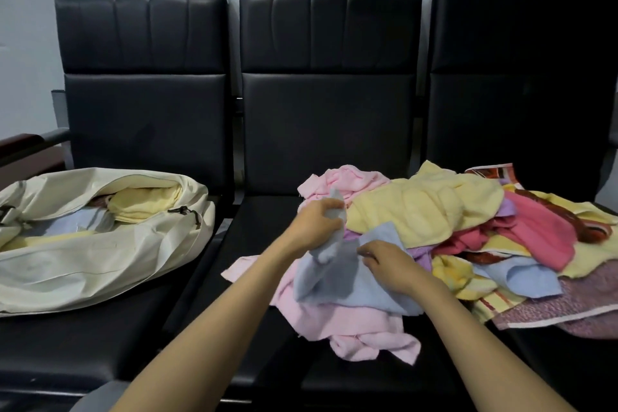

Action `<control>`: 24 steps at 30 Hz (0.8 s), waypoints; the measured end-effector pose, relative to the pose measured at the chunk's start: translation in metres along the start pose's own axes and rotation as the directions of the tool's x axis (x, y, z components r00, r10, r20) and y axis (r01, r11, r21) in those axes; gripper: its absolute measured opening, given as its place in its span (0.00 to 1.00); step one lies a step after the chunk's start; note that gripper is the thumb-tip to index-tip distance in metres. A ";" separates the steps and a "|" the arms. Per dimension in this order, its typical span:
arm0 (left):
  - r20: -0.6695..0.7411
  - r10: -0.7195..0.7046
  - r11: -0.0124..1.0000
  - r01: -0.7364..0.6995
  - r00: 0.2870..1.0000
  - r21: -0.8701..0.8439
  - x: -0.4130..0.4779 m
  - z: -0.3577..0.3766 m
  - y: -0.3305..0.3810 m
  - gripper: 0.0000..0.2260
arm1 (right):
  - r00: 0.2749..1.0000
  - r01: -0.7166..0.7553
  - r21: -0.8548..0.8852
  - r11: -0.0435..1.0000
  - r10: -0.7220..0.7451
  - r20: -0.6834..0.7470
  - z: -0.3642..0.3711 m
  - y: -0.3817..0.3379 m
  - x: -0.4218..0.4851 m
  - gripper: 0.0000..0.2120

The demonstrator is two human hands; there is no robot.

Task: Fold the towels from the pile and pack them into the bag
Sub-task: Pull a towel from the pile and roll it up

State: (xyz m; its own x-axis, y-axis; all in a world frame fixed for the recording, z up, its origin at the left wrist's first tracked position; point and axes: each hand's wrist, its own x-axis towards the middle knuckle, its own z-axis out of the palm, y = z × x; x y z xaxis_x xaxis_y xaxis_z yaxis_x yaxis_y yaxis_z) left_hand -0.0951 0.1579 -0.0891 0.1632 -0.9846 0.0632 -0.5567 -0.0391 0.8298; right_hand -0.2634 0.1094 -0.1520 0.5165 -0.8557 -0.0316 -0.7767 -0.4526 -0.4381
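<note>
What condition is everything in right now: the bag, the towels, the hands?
bag: unzipped, lying on the left seat, folded towels inside.
blue towel: unfolded, partly lifted.
pile: crumpled, unfolded.
pink towel: crumpled under the blue towel.
left hand: grips blue towel.
right hand: pinches blue towel.
</note>
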 end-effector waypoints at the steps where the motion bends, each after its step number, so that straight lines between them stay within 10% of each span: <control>1: 0.052 0.008 1.000 -0.008 0.999 0.009 0.001 0.014 0.009 0.20 | 0.999 -0.014 0.018 1.000 0.014 -0.037 -0.004 0.003 -0.002 0.12; 11: 0.295 -0.062 0.924 0.167 0.954 -0.345 -0.010 0.078 0.007 0.19 | 0.964 -0.206 0.035 0.978 0.209 -0.164 -0.018 0.024 -0.004 0.14; 19: -0.125 -0.120 0.959 0.148 0.985 0.242 -0.012 0.042 -0.047 0.21 | 0.957 -0.262 0.162 0.951 0.278 -0.079 -0.009 0.018 -0.015 0.37; 24: -0.071 -0.340 0.908 0.347 0.938 0.236 -0.013 0.038 -0.054 0.23 | 0.980 -0.178 -0.051 0.983 0.173 -0.094 0.001 0.020 -0.016 0.25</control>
State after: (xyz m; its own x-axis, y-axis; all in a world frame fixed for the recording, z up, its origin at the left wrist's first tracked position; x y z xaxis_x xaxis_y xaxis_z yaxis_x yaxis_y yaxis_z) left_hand -0.0982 0.1666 -0.1554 0.4003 -0.8978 -0.1836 -0.6409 -0.4175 0.6441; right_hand -0.2865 0.1139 -0.1608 0.3383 -0.9408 -0.0221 -0.8736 -0.3053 -0.3790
